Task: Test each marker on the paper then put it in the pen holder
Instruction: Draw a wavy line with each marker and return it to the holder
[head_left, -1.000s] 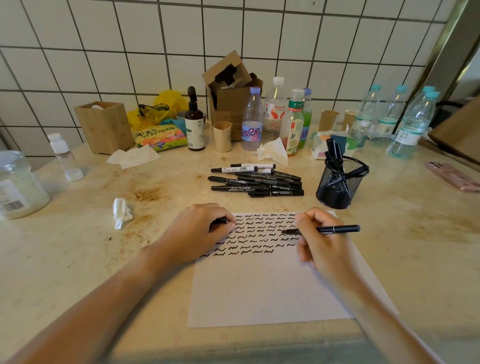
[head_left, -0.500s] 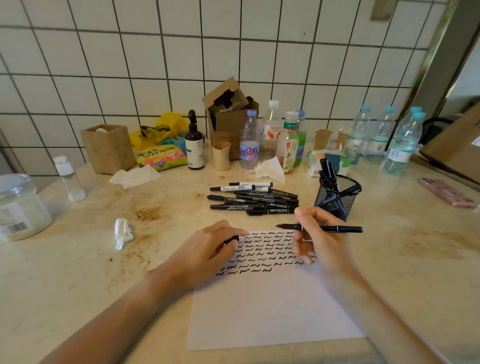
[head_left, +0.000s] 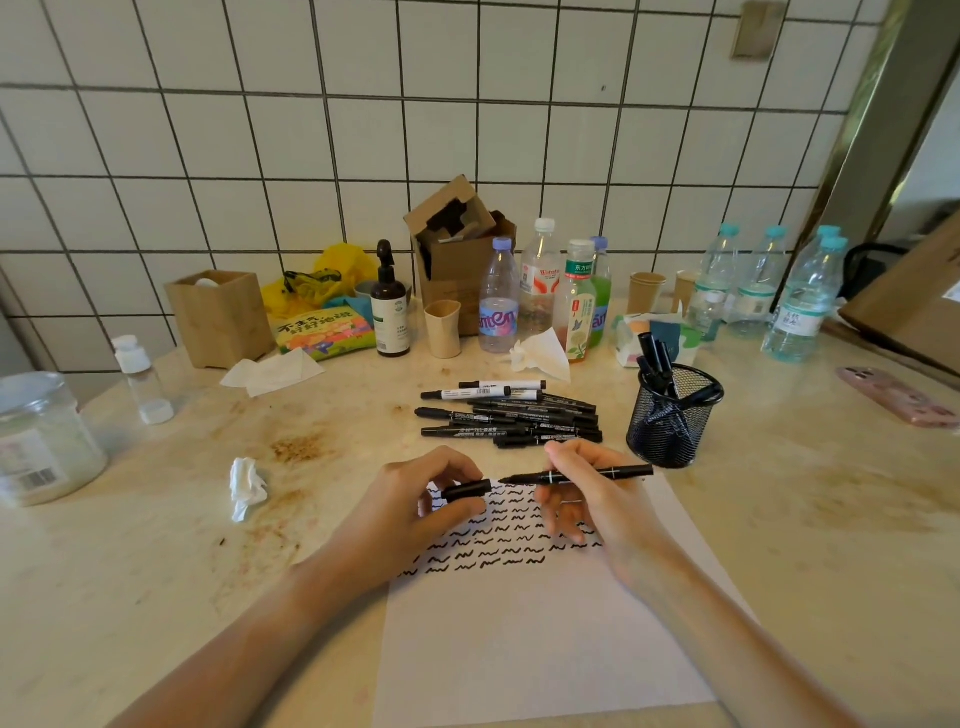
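Both hands have lifted off the paper (head_left: 524, 639) since the earlier frames, and the marker (head_left: 582, 474), then writing, is now held level above the sheet. The right hand (head_left: 597, 499) pinches its barrel, tip pointing left toward the cap (head_left: 466, 489), which the left hand (head_left: 415, 512) grips between thumb and fingers; cap and tip are close but apart. Rows of black squiggles cover the upper part of the sheet, so the test stroke for this marker appears complete. Recapping looks to be the step in hand, with transfer to the pen holder (head_left: 670, 421) to follow. That black mesh cup stands just beyond the right hand and already contains several markers. A pile of untested markers (head_left: 509, 415) lies beyond the paper, so much of the task remains. The stained marble-pattern tabletop (head_left: 810, 525) also carries water bottles (head_left: 795, 301), a wooden box (head_left: 221, 317), crumpled tissue (head_left: 247, 486) and a pink phone (head_left: 898, 397), against a white tiled wall (head_left: 467, 104).
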